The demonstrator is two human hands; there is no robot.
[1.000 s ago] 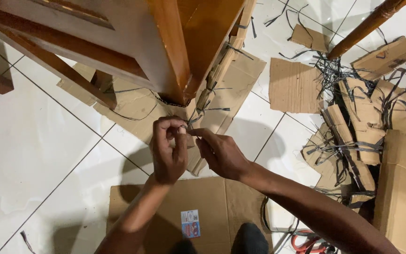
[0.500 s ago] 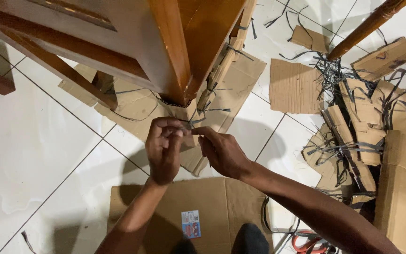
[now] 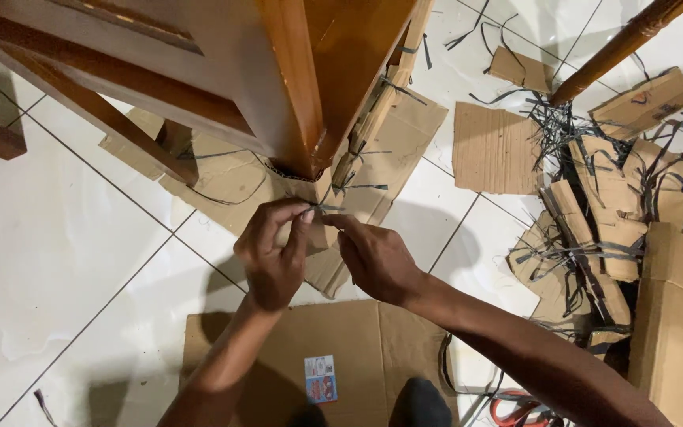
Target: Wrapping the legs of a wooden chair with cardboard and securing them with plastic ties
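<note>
Black strap point(image 3: 327, 208) pinched between left hand point(image 3: 274, 253), right hand point(image 3: 375, 257)

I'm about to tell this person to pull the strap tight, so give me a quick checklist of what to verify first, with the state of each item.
1. Left hand pinches the thin dark strap: ok.
2. Right hand on the strap: ok, fingertips meet it.
3. Strap free of the wooden leg: cannot tell.
4. Cardboard wrap lies against the leg: ok.
5. Floor around hands free of loose strap scraps: not ok.
</note>
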